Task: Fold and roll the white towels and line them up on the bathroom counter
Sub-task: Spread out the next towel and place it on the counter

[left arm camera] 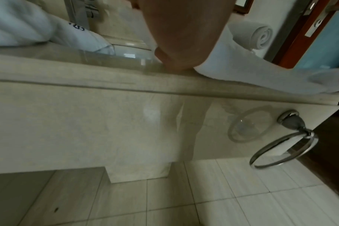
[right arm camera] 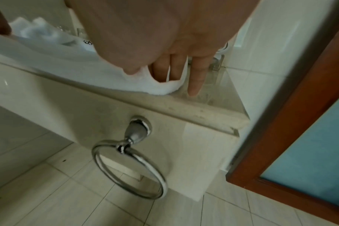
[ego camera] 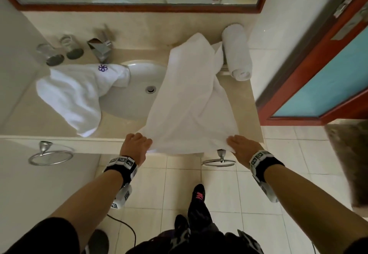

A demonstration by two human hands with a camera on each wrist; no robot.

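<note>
The spread towel (ego camera: 189,102) lies flat on the counter (ego camera: 242,104), just right of the sink (ego camera: 139,86), its near edge overhanging the counter front. The left hand (ego camera: 135,144) grips the towel's near left corner. The right hand (ego camera: 242,144) pinches the near right corner between thumb and fingers (right arm camera: 197,79), one finger extended. A rolled towel (ego camera: 237,52) rests far right of the sink. A crumpled towel (ego camera: 79,92) lies left of the sink.

Flat white towel (ego camera: 189,102) spread lengthwise over counter (ego camera: 242,102) right of basin, rolled towel (ego camera: 237,52) against right wall, crumpled logo towel (ego camera: 79,92) at left
</note>
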